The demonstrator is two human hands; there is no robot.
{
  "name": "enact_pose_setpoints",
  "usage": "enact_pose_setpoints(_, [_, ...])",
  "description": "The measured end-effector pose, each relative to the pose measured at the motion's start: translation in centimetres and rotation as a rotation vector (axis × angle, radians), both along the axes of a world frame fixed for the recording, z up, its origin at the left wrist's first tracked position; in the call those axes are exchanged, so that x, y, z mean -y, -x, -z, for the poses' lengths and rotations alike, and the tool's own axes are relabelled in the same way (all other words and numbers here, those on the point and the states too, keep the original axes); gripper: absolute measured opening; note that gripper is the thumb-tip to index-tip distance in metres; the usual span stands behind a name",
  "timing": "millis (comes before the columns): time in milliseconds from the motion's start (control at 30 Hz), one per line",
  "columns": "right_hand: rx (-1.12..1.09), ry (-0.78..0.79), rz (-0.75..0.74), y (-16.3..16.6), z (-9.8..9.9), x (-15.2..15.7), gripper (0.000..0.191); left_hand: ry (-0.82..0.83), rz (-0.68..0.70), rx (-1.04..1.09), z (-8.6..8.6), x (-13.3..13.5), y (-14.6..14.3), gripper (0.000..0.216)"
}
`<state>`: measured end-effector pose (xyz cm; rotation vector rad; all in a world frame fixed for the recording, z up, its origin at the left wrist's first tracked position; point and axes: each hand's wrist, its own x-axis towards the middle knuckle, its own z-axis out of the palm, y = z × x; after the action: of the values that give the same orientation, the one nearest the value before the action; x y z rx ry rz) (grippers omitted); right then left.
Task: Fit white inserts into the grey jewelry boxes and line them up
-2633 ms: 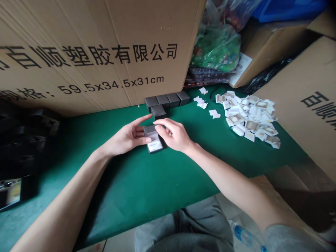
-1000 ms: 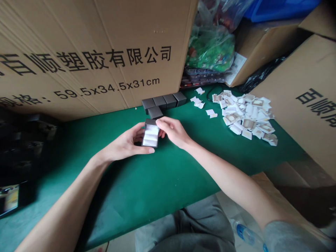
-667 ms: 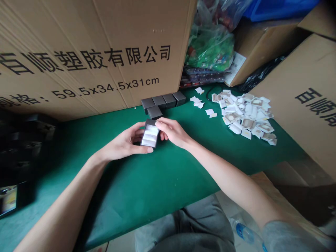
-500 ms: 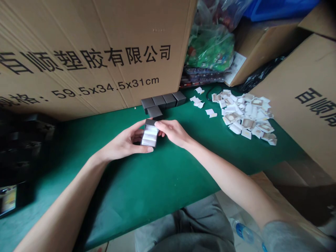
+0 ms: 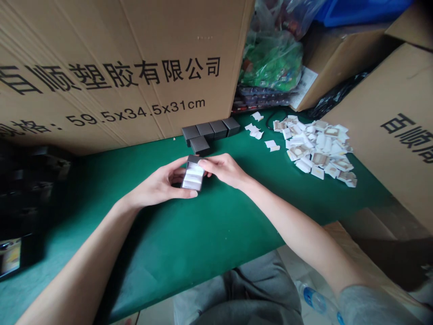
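Observation:
A small dark grey box with a white insert (image 5: pixel 192 177) is tipped up just above the green table (image 5: pixel 209 225). My left hand (image 5: pixel 160 186) wraps round its left side and bottom, thumb along the lower edge. My right hand (image 5: pixel 225 169) pinches the box's upper right corner with its fingertips. Several closed grey boxes (image 5: pixel 209 132) stand in a row against the big carton just behind, with one more in front of the row.
A large printed cardboard carton (image 5: pixel 111 67) walls the back. A heap of white paper inserts (image 5: pixel 316 149) lies to the right, beside another carton (image 5: pixel 389 131). Plastic bags (image 5: pixel 274 58) fill the back corner. Dark trays (image 5: pixel 27 198) stand at the left edge.
The box lay flat on the table between both hands; it has since been lifted and tipped upright, white insert facing me. Over the last second, my right fingertips shifted slightly along its top edge.

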<state>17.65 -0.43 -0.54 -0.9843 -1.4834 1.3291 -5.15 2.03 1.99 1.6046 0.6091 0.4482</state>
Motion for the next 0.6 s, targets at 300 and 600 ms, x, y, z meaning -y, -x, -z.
enact_pose_setpoints(300, [-0.094, 0.026, -0.104, -0.43, -0.15, -0.53, 0.045, -0.017, 0.004, 0.010, 0.22, -0.15, 0.04, 0.072])
enact_pose_setpoints(600, [-0.110, 0.036, -0.134, -0.62, 0.21, -0.81, 0.050, -0.005, 0.015, 0.038, 0.26, -0.19, -0.03, 0.067])
